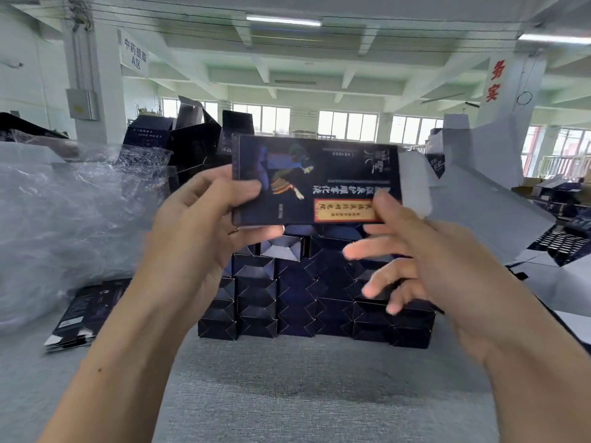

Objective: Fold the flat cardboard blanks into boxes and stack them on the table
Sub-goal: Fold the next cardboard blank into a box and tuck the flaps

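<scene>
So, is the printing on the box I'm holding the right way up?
No, the figure and the characters on the box gripped by the left hand appear upside down.

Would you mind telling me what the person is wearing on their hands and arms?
Both the left hand and right hand are bare, without gloves, and no sleeves are in view. A thin ring may sit on a left finger.

Dark navy, nearly black, that was the box [316,180], with a printed figure in blue, green and orange stripes, plus a gold label edged in red and a white flap. The stacked boxes [307,292] showed navy chevrons with thin pale edges. The table [287,394] was plain grey, and at its left edge the flat blanks [86,311] were black with white lettering
</scene>
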